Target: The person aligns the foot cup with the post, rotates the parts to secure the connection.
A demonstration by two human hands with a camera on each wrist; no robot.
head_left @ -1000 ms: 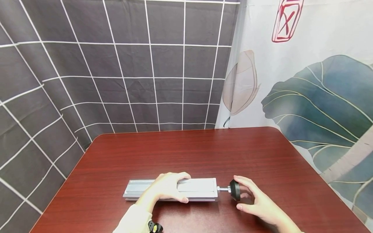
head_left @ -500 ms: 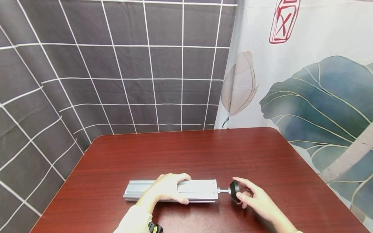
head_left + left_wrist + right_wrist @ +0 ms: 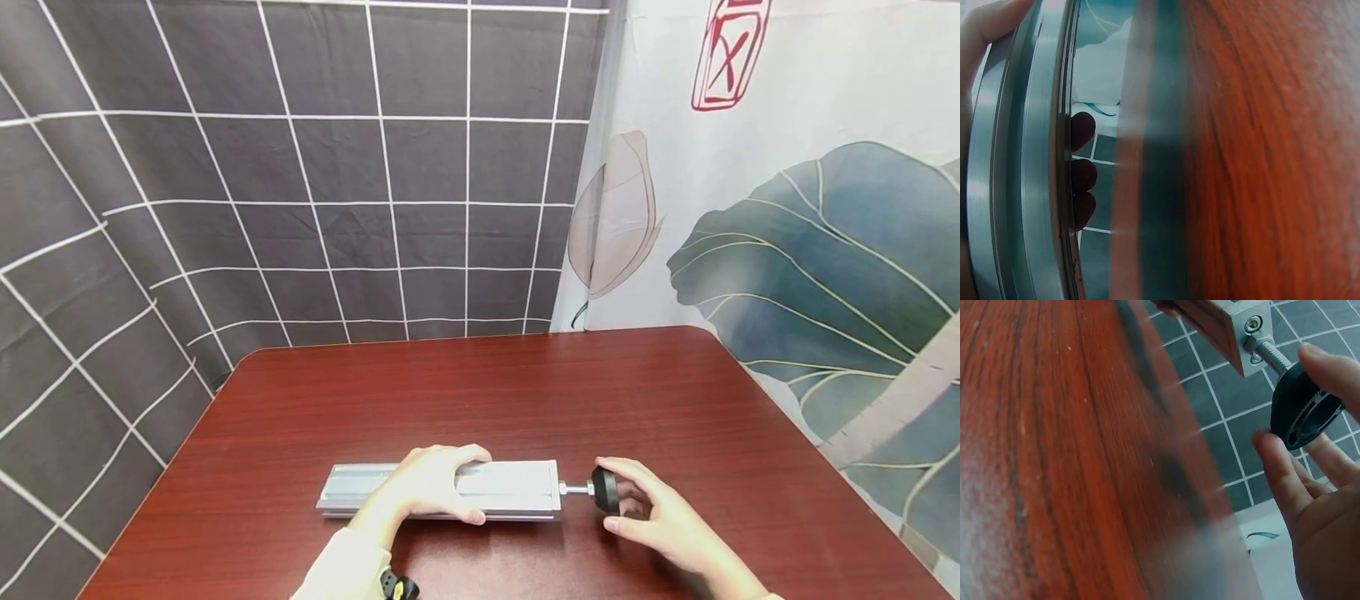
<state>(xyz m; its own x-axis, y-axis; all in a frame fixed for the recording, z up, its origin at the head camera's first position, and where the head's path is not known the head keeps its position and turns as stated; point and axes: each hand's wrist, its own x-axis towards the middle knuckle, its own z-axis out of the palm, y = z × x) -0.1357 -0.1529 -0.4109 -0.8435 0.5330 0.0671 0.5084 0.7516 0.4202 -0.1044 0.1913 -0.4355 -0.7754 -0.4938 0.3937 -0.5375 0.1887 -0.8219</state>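
Note:
An aluminium profile (image 3: 517,483) lies crosswise on the table, with a threaded rod (image 3: 576,487) and a black levelling foot (image 3: 604,490) at its right end. My left hand (image 3: 431,482) grips the profile across its middle, thumb on the near side. In the left wrist view, several fingertips (image 3: 1084,172) show past the far edge of the profile. My right hand (image 3: 667,521) holds the foot's rim between thumb and fingers. The right wrist view shows the rod (image 3: 1272,357) entering the foot, and a fingertip at its rim. A nut sits against the profile's end plate (image 3: 1247,337).
The reddish-brown wooden table (image 3: 480,392) runs back to a dark grey curtain (image 3: 337,167) with white grid lines. At the right hangs a white curtain (image 3: 652,83) with a leaf print. A dark wrist device (image 3: 400,585) sits at my left cuff.
My right thumb and fingers closed around the foot half a second ago, then spread wider around it now. My left hand and the profile stay in place.

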